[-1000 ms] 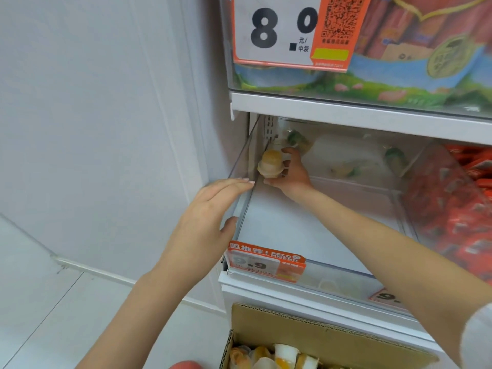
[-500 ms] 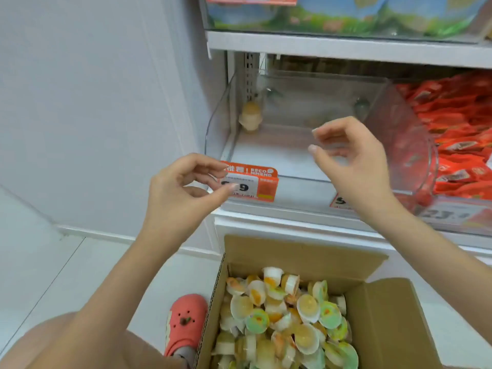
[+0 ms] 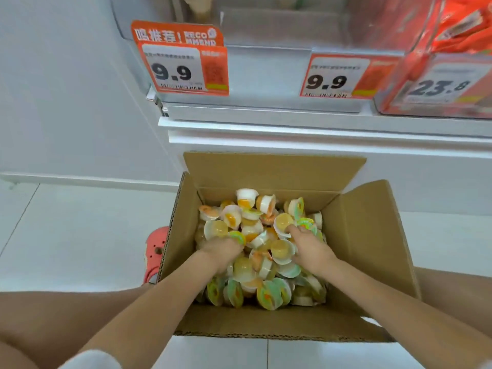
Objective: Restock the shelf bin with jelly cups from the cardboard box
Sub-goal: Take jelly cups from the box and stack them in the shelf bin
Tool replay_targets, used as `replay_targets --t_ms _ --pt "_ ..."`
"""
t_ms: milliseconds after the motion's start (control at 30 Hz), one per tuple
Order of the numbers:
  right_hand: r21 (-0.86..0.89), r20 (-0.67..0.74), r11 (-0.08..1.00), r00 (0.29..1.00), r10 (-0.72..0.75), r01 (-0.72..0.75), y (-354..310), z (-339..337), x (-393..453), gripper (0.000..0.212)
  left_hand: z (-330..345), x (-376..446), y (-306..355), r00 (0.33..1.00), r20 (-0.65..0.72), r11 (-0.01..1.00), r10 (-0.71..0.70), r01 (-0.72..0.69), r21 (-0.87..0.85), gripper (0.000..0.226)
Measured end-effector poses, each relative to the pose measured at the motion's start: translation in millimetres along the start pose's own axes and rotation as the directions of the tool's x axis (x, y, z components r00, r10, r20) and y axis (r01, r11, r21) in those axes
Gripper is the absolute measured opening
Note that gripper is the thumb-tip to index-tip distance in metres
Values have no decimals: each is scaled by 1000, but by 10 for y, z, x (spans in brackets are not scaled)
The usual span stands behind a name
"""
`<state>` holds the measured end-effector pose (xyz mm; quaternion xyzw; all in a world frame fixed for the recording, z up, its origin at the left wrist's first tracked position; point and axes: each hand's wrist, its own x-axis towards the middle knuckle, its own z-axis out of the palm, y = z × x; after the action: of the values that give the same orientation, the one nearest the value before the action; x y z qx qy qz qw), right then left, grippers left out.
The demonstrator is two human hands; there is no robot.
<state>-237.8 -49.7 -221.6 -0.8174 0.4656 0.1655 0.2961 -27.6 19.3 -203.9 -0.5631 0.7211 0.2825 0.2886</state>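
White tiled floor (image 3: pixel 80 235) and a white wall fill the left, with the shelf unit (image 3: pixel 292 134) at 12 o'clock. Largest item is the cardboard box (image 3: pixel 372 249) on the floor at 6 o'clock, flaps open, holding a loose pile of jelly cups (image 3: pixel 255 262). Shelf bin (image 3: pixel 266 70) sits at 12 o'clock above the box; only its front wall shows, with 9.9 price tags (image 3: pixel 183 67) on it; how full it is can't be told. Red snack packs (image 3: pixel 452 27) fill the neighbouring bin at 2 o'clock. A coral clog (image 3: pixel 155 251) peeks out at 9 o'clock of the box.

Your left hand (image 3: pixel 221 251) is down in the pile at its 9 o'clock side, fingers buried, grip can't be told. Your right hand (image 3: pixel 308 249) is at the 3 o'clock side, fingertips touching a yellow cup (image 3: pixel 283 222); whether it's actually gripping is unclear.

Step looks like pickup. Next: close on a handful each, lift clear of the flaps, carry up to 12 o'clock into the bin. Cups are small and slippery, so don't overfill.
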Motion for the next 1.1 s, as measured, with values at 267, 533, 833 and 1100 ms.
replay_targets --t_ms 267,533,833,1100 --pt "-10 -34 1000 999 -19 19 227 309 212 62 505 161 -84 994 -62 976 -88 74 -203 64" --pt "434 -91 897 995 -51 85 -86 -417 -63 44 -83 -413 -136 937 -143 71 -318 -127 -989 68" --pt "752 -371 420 853 -366 507 -930 -2175 -1029 39 -1549 -1770 -73 832 -548 -403 -86 -532 -745 83" --pt "574 -582 436 720 -379 693 -1182 -2355 -1130 62 -1825 -1850 182 790 -607 -621 -87 -519 -587 76"
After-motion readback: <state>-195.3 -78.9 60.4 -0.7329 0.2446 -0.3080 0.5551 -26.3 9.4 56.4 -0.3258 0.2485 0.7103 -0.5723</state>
